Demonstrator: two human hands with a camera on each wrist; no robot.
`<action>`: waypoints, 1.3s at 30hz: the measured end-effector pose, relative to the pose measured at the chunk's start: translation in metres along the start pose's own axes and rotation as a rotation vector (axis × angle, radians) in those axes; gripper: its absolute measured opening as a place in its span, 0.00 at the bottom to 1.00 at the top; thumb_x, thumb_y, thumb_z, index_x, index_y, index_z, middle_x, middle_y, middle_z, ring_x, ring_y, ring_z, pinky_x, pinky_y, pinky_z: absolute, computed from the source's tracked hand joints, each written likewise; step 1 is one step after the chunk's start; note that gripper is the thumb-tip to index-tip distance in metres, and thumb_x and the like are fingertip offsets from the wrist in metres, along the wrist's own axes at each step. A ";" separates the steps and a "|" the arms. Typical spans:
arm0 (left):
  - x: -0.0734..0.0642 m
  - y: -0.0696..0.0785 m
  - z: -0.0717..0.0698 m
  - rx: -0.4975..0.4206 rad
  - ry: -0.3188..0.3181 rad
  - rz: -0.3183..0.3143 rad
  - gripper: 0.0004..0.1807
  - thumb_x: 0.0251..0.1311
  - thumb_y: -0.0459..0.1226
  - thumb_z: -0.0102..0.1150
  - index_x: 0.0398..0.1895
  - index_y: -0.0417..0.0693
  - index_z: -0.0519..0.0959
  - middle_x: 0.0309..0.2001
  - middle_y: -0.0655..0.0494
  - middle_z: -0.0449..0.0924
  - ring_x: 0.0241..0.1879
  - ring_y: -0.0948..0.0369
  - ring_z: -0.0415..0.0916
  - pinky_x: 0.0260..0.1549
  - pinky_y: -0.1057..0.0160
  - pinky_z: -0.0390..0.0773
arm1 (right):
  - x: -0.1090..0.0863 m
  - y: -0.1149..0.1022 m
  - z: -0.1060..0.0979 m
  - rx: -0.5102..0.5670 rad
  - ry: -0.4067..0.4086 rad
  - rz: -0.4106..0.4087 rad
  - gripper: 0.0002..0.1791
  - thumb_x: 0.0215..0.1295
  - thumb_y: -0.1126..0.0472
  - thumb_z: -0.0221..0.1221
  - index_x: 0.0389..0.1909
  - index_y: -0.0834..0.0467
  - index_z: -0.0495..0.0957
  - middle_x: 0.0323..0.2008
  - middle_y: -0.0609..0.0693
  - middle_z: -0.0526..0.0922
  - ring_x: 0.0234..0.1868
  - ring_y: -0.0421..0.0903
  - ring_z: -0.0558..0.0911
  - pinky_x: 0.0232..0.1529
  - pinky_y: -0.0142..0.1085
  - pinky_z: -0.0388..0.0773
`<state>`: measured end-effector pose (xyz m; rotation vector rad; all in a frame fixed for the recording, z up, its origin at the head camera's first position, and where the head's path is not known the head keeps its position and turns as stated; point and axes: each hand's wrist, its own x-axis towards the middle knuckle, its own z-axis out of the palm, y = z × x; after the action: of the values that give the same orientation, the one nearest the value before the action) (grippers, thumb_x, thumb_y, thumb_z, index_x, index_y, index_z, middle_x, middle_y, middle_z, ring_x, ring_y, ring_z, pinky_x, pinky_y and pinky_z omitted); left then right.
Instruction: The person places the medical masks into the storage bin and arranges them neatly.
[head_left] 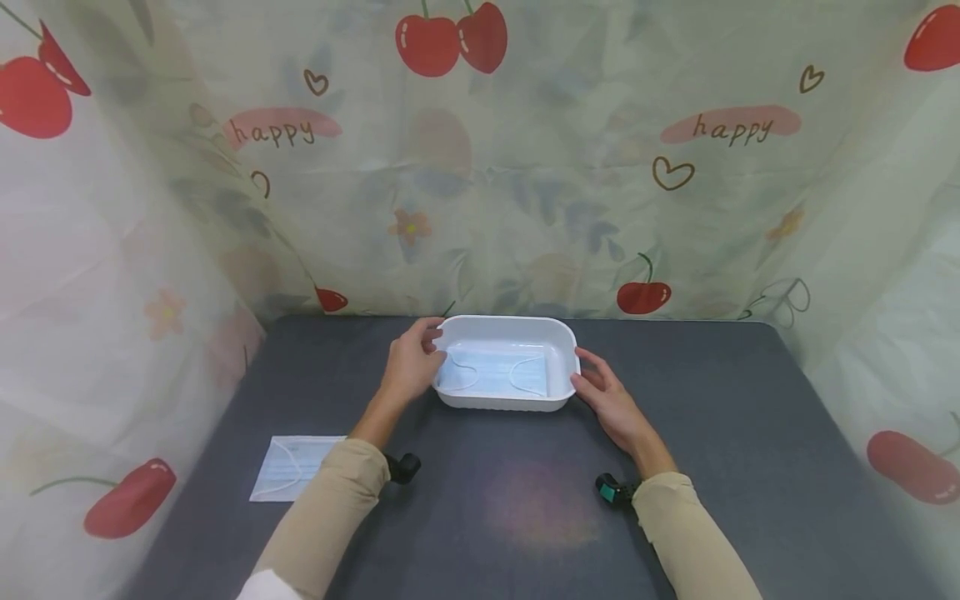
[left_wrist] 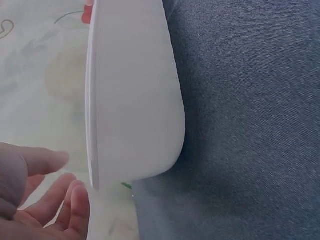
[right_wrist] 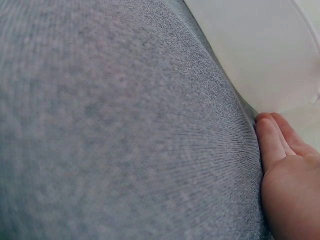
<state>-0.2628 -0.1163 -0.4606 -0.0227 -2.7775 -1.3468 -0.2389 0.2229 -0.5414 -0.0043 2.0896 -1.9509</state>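
Note:
A white rectangular tray (head_left: 506, 403) stands on the dark table, with a light blue face mask (head_left: 491, 373) lying flat inside it. My left hand (head_left: 414, 358) is at the tray's left end. In the left wrist view its fingers (left_wrist: 79, 207) are loosely bent, with a gap between them and the tray wall (left_wrist: 135, 100). At the right end, my right hand (head_left: 611, 404) touches the tray with fingers fairly straight. The right wrist view shows those fingers (right_wrist: 272, 142) against the tray's lower side (right_wrist: 255, 50). A second face mask (head_left: 288, 468) lies left, partly behind my left forearm.
The dark grey table (head_left: 712, 417) runs back to a patterned curtain (head_left: 525, 208), which also hangs at both sides. Black wrist devices sit on the left wrist (head_left: 403, 468) and the right wrist (head_left: 615, 490).

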 end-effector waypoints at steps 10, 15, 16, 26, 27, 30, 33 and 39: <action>-0.010 -0.019 -0.008 -0.092 0.031 0.065 0.29 0.63 0.37 0.69 0.68 0.51 0.74 0.61 0.48 0.82 0.58 0.50 0.78 0.58 0.49 0.80 | -0.001 -0.002 0.002 -0.006 0.012 0.003 0.36 0.78 0.49 0.55 0.80 0.41 0.50 0.80 0.60 0.55 0.80 0.57 0.58 0.82 0.57 0.49; -0.017 -0.027 -0.010 -0.114 0.036 0.094 0.30 0.63 0.38 0.69 0.69 0.50 0.73 0.62 0.47 0.80 0.62 0.48 0.76 0.62 0.47 0.79 | -0.001 0.000 0.001 -0.001 0.006 0.003 0.36 0.78 0.49 0.55 0.80 0.41 0.50 0.80 0.60 0.55 0.80 0.58 0.58 0.82 0.57 0.49; -0.019 -0.029 -0.012 -0.116 0.035 0.096 0.30 0.63 0.38 0.69 0.69 0.50 0.73 0.64 0.47 0.80 0.63 0.48 0.76 0.62 0.47 0.79 | -0.001 0.000 0.001 0.000 0.005 0.001 0.36 0.78 0.49 0.55 0.80 0.41 0.50 0.80 0.60 0.55 0.80 0.58 0.58 0.82 0.57 0.49; -0.036 -0.046 -0.029 -0.095 0.037 0.070 0.35 0.62 0.45 0.72 0.71 0.57 0.70 0.69 0.52 0.75 0.71 0.50 0.70 0.70 0.44 0.72 | 0.000 0.000 0.001 -0.008 0.007 0.005 0.37 0.77 0.49 0.55 0.80 0.40 0.50 0.80 0.60 0.54 0.80 0.57 0.58 0.82 0.57 0.49; -0.037 -0.048 -0.031 -0.091 0.036 0.064 0.35 0.61 0.45 0.72 0.72 0.58 0.70 0.69 0.53 0.75 0.71 0.51 0.69 0.71 0.44 0.71 | 0.000 -0.001 0.001 -0.006 0.009 0.004 0.37 0.77 0.49 0.55 0.80 0.41 0.50 0.80 0.60 0.55 0.80 0.57 0.58 0.82 0.57 0.49; -0.041 -0.054 -0.036 -0.077 0.025 0.048 0.37 0.61 0.47 0.72 0.73 0.59 0.69 0.71 0.53 0.73 0.73 0.51 0.67 0.73 0.44 0.69 | -0.001 -0.001 0.001 -0.006 0.008 0.003 0.37 0.77 0.48 0.56 0.80 0.41 0.50 0.80 0.60 0.55 0.80 0.57 0.58 0.82 0.57 0.49; -0.045 -0.059 -0.041 -0.070 0.022 0.037 0.39 0.60 0.48 0.73 0.74 0.60 0.67 0.72 0.53 0.72 0.74 0.50 0.65 0.74 0.44 0.67 | -0.002 -0.002 0.002 -0.009 0.007 -0.002 0.37 0.77 0.49 0.56 0.80 0.41 0.50 0.80 0.60 0.56 0.80 0.58 0.59 0.82 0.57 0.50; -0.054 -0.073 -0.054 -0.075 0.035 0.024 0.41 0.59 0.50 0.73 0.75 0.60 0.66 0.73 0.53 0.70 0.74 0.48 0.64 0.73 0.42 0.66 | -0.001 -0.001 0.002 -0.018 0.004 -0.001 0.37 0.78 0.49 0.55 0.80 0.41 0.50 0.80 0.60 0.55 0.80 0.58 0.58 0.82 0.58 0.49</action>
<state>-0.2095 -0.2029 -0.4873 -0.0353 -2.6880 -1.4301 -0.2381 0.2208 -0.5401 -0.0056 2.1099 -1.9345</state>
